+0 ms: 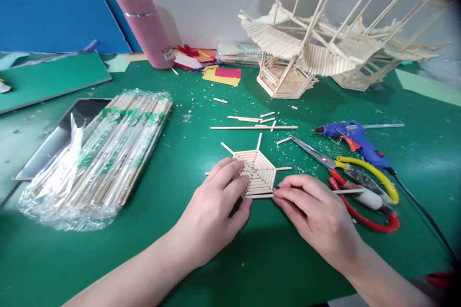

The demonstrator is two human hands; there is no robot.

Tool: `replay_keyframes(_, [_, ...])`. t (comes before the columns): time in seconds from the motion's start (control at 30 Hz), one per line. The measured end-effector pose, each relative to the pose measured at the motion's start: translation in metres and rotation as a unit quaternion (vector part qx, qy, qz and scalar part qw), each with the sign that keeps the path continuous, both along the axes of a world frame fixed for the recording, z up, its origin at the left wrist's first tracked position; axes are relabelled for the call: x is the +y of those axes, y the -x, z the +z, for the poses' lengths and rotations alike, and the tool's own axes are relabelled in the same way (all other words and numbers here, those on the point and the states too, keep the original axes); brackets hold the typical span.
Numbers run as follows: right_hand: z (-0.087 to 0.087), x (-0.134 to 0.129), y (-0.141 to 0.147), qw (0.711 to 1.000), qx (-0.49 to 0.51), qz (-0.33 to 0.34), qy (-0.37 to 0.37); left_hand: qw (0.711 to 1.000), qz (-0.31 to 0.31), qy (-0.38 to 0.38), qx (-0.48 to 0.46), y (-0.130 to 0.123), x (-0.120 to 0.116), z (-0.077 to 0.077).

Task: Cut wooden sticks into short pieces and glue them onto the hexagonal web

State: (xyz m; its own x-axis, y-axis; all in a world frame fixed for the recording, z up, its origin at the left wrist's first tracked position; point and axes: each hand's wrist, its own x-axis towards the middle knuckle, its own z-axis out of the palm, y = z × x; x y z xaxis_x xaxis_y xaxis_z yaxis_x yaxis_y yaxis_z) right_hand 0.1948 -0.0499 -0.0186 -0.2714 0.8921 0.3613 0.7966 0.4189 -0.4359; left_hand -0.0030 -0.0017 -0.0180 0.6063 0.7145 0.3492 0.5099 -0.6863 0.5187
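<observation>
- The web-like, many-sided panel of pale wooden sticks (260, 172) lay flat on the green tabletop (248, 261), between the two hands.
- The left hand (219, 196) bent its fingers over the panel's left part, thumb by the near edge; whether it pinched the panel or merely pressed it down could not be told.
- The right hand (308, 206) pinched a thin, pale wooden stick (347, 191) between thumb and fingertips, at the panel's near right corner.
- The step in hand looked like fitting that stick along the near edge, outside the rows already laid.
- The next move seemed to call for a steady panel and the stick kept parallel to the row beside it.
- Rightward room was tight: the stick's far end reached over the metal cutting tool with red and yellow handles (342, 180), and the blue glue gun (355, 136) lay behind that.
- Loose pale sticks (252, 127) bordered the far side.
- The widest stretch of tabletop ran nearward, between the forearms.
</observation>
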Motion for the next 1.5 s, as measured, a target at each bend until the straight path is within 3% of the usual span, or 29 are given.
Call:
replay_keyframes(0.47, [0.0, 0.0, 0.0, 1.0, 0.007, -0.001, 0.007, 1.0, 0.0, 0.008, 0.008, -0.001, 0.001, 0.0])
replay_keyframes(0.73, [0.005, 0.0, -0.006, 0.999, -0.013, -0.042, -0.015, 1.0, 0.0, 0.005, 0.016, 0.0, 0.001, 0.002])
replay_keyframes(1.5, [0.003, 0.006, 0.004, 0.999, 0.019, -0.014, 0.037, 1.0, -0.001, -0.005, 0.031, 0.009, 0.006, 0.006])
